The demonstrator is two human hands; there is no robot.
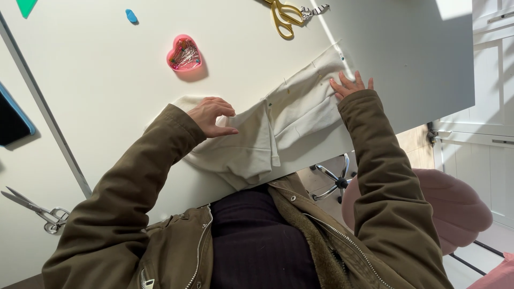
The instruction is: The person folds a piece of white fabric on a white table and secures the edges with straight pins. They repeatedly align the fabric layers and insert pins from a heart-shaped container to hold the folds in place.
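A cream fabric piece (300,109) lies folded on the white table (107,91) and hangs over its near edge. Pins stick along its upper edge. My left hand (211,115) rests on the fabric's left part, fingers curled and thumb pressed against the cloth, pinching a fold. My right hand (350,85) lies flat with spread fingers on the fabric's right end, near the table edge. Both arms are in olive-brown jacket sleeves.
A pink heart-shaped pin box (183,53) sits beyond my left hand. Gold scissors (284,18) lie at the far edge, silver scissors (37,211) at the near left. A dark tablet (13,120), a blue chalk piece (131,16) and a pink chair (455,208) are around.
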